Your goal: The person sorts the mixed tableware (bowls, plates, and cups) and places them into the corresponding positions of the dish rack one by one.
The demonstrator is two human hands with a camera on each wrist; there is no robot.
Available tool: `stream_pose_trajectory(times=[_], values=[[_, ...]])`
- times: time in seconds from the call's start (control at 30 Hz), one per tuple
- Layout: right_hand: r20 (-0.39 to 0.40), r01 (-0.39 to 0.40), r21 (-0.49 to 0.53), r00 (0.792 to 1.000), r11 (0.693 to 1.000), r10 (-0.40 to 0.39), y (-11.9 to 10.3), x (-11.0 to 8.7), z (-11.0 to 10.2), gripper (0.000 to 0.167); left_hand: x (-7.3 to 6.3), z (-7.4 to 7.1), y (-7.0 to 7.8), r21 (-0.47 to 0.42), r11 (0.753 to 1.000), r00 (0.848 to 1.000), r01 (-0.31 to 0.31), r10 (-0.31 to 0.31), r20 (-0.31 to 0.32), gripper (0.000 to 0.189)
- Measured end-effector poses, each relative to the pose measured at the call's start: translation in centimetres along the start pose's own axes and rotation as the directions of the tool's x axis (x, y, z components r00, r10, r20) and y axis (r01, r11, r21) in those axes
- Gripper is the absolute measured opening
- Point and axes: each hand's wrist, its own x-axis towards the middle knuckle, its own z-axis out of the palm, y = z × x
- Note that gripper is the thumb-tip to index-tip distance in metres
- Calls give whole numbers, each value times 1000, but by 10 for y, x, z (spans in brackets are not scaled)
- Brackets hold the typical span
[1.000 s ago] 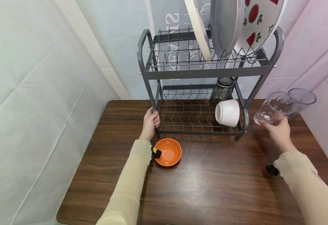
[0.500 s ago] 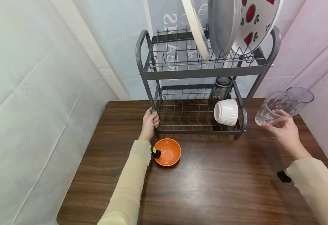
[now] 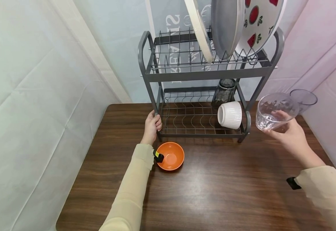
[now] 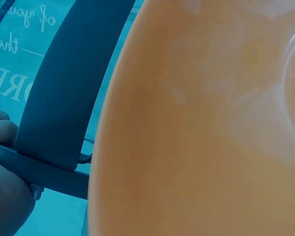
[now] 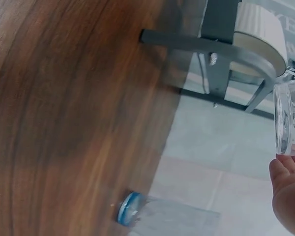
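Note:
My left hand (image 3: 152, 127) grips the front left leg of a dark grey two-tier dish rack (image 3: 205, 76). Its fingers also show round the frame in the left wrist view. A clear drinking glass (image 3: 272, 110) is held tilted in my right hand (image 3: 292, 136), in the air right of the rack, the thumb by its base. Behind it stands a second glass (image 3: 305, 99) with a bluish rim; its blue base (image 5: 130, 209) rests on the table in the right wrist view. Beside my left wrist lies an orange bowl (image 3: 172, 157), which fills much of the left wrist view.
On the lower tier, a white ribbed cup (image 3: 232, 115) lies on its side near the right end, with a dark glass (image 3: 223, 93) behind it. Large plates (image 3: 227, 29) stand on the upper tier. White sheeting (image 3: 41, 96) borders the wooden table (image 3: 228, 192).
My right wrist has swung right and towards me, and my hand has turned the clear glass so its mouth faces more upward. My left hand keeps its grip on the rack.

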Motion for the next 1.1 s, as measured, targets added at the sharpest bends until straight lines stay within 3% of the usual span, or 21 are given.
stream_pose_trajectory(times=[0.47, 0.8, 1.1], values=[[24, 88, 11, 996, 996, -88, -29, 2, 12, 72, 1, -3, -3, -21, 1000, 1000, 12, -12, -15, 43], [56, 145, 125, 987, 981, -153, -45, 7, 24, 57, 1, -2, -2, -15, 1000, 1000, 6, -6, -17, 42], [82, 168, 23, 982, 986, -169, -63, 15, 39, 70, 0, -1, 0, -11, 1000, 1000, 3, -3, -14, 43]])
